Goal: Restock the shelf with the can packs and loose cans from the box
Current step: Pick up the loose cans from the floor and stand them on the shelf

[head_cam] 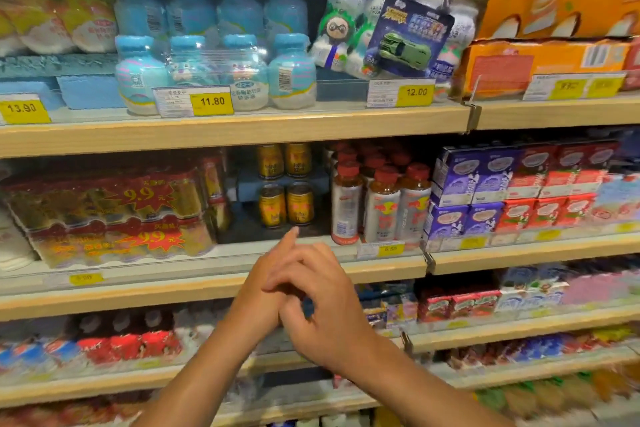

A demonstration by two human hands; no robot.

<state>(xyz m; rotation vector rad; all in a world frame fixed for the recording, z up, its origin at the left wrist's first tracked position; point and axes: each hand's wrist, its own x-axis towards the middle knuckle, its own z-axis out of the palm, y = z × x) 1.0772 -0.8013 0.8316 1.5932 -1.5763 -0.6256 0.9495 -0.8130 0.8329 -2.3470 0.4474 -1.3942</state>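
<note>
A: What did we see, left to right on the middle shelf (207, 279)?

B: Two stacked shrink-wrapped can packs (110, 218) with red 9.9 stickers sat at the left. Just right of them was a gap with four gold loose cans (285, 189), two stacked on two, set back from the shelf edge. Then red-capped bottles (377, 201), then purple and red cartons (512, 187).

A: Hands?

B: We had both in front of the gap, below the cans. Left hand (266, 284) was empty, index finger stretched toward the cans, not touching them. Right hand (322, 302) overlapped the left, touching it, fingers curled loosely, grip empty as far as we could tell.

A: Box?

B: Out of frame.
</note>
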